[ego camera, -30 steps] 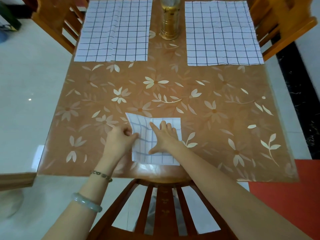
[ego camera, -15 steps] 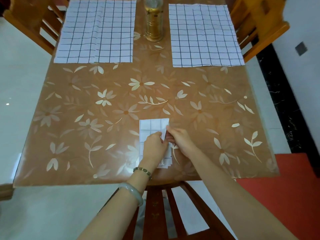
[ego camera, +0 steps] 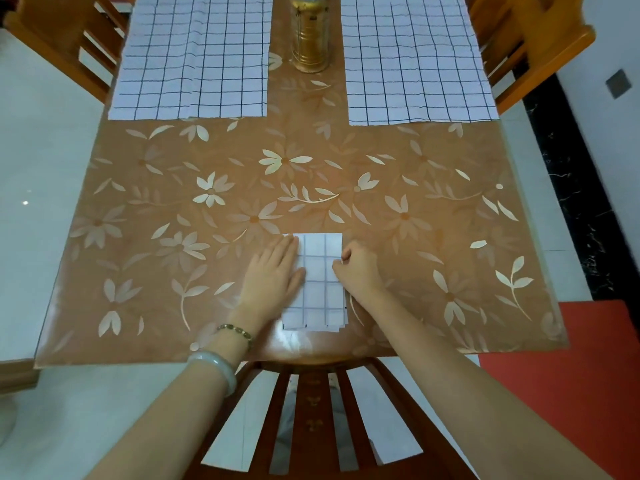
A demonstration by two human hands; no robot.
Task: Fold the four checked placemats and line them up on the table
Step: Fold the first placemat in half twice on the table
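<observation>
Nearest the viewer, the slatted back of one wooden chair (ego camera: 311, 410) is seen tucked against the near edge of the bench (ego camera: 433, 237). Two bracelets are worn on the left wrist: one pale bangle (ego camera: 216, 370) and one beaded bracelet (ego camera: 237, 332).

One folded placemat (ego camera: 322, 271) is laid on the bench just inside that near edge, about midway along it. Several staggered layers are shown at its near end. The left hand (ego camera: 273, 275) is laid flat on the left part of this placemat, with its fingers (ego camera: 289, 245) held straight and pressed down. The right hand (ego camera: 358, 270) is set against the placemat's right edge with its fingers (ego camera: 346, 254) curled. It cannot be told whether the cloth is pinched.

At the far side of the bench, two unfolded placemats are spread flat and well apart, one on the left (ego camera: 194, 57) and one on the right (ego camera: 415, 57). Three checked placemats are thus counted in view. One gold-coloured bottle (ego camera: 310, 46) is stood upright between the two flat ones. Two more wooden chairs are placed at the far corners, one at the left (ego camera: 69, 39) and one at the right (ego camera: 530, 39).
</observation>
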